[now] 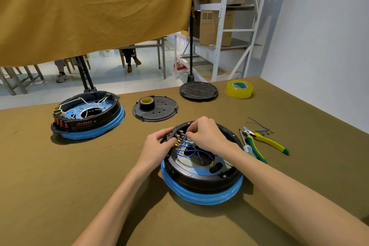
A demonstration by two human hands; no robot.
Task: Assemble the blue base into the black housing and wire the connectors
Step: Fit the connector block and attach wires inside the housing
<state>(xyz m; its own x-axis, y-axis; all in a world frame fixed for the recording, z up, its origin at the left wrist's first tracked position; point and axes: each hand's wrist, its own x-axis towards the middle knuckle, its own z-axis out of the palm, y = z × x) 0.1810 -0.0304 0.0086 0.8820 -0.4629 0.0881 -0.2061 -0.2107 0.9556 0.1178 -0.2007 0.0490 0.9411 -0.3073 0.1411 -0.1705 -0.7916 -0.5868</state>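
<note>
A black round housing sits on its blue base in front of me on the olive table. Inside it, blue wires run to a row of brass connectors at the far-left rim. My left hand grips that rim from outside, by the switch block. My right hand reaches over the housing and pinches a blue wire end at the connectors. A second black housing on a blue base, with white wires, rests at the far left.
A black perforated cover with a roll of black tape on it lies behind the work. Another black lid and a yellow tape roll sit farther back. Green-yellow pliers and loose blue wires lie at the right.
</note>
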